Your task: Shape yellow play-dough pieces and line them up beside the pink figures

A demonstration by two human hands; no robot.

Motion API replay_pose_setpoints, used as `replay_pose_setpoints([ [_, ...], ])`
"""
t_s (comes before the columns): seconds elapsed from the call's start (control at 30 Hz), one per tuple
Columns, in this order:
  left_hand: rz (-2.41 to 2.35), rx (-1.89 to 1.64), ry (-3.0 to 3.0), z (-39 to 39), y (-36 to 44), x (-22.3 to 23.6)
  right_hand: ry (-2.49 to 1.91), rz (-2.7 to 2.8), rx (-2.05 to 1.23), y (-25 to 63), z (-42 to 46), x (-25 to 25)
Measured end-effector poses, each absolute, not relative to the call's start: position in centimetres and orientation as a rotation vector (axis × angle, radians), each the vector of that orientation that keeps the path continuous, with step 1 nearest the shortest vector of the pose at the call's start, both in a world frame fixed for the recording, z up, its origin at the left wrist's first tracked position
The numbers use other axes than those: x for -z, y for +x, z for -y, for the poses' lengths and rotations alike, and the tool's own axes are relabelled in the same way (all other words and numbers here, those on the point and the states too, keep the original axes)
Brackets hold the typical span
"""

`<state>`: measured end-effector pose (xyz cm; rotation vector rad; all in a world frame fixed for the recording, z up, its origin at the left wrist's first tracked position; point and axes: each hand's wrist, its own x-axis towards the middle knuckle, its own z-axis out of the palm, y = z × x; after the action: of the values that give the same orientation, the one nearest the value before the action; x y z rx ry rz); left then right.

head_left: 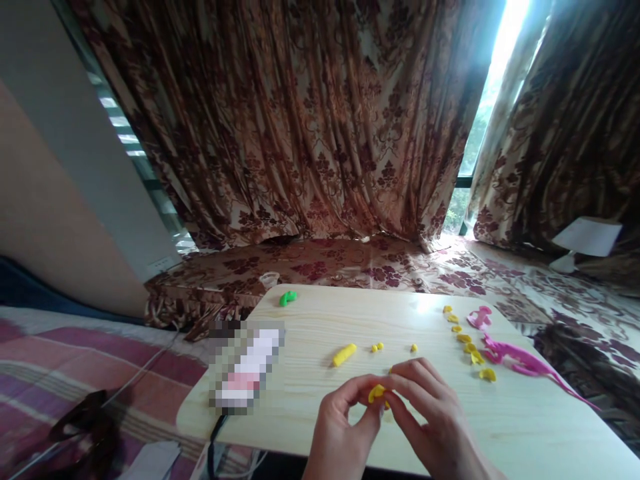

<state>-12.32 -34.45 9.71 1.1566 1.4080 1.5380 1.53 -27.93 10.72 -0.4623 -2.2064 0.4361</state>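
Near the front of the table, my left hand (345, 420) and my right hand (430, 413) meet fingertip to fingertip. Between them they pinch a small curved piece of yellow modelling clay (376, 393). Both hands are closed on it, and fingers cover part of the piece. Beyond my hands lies a thick yellow clay roll (345, 355). Small yellow clay balls (377, 347) sit beside it, and another yellow ball (414, 348) lies farther right. At the right, several thin curved yellow clay pieces (464, 339) form a row.
Pink clay (480, 317) and a long pink strip (525, 360) lie at the table's right edge. Green clay (287, 298) sits at the far left corner. A blurred-out device (250, 367) with a black cable rests on the left of the wooden table (300, 413). Behind stand a lamp (585, 240) and curtains (310, 120).
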Motion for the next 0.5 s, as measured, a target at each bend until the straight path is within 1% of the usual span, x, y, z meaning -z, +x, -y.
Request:
replay_pose_setpoints([
  [0.13, -1.508, -1.51, 1.251, 33.7, -12.6, -10.1, -0.469, 2.309, -0.491, 1.0, 26.9, -11.3],
  [0.27, -1.512, -1.457, 1.274, 32.5, -13.3, -9.7, -0.478, 2.332, -0.454, 0.3, 25.8, -11.5],
  [0.37, -1.458, -1.511, 1.153, 31.4, -14.0, -8.9, -0.484, 2.279, -0.528, -0.4, 25.1, -11.0],
  [0.5, -1.398, -1.602, 0.951, 30.1, -14.6, -7.8, -0.617, 2.132, -0.662, -1.0, 24.1, -10.1],
])
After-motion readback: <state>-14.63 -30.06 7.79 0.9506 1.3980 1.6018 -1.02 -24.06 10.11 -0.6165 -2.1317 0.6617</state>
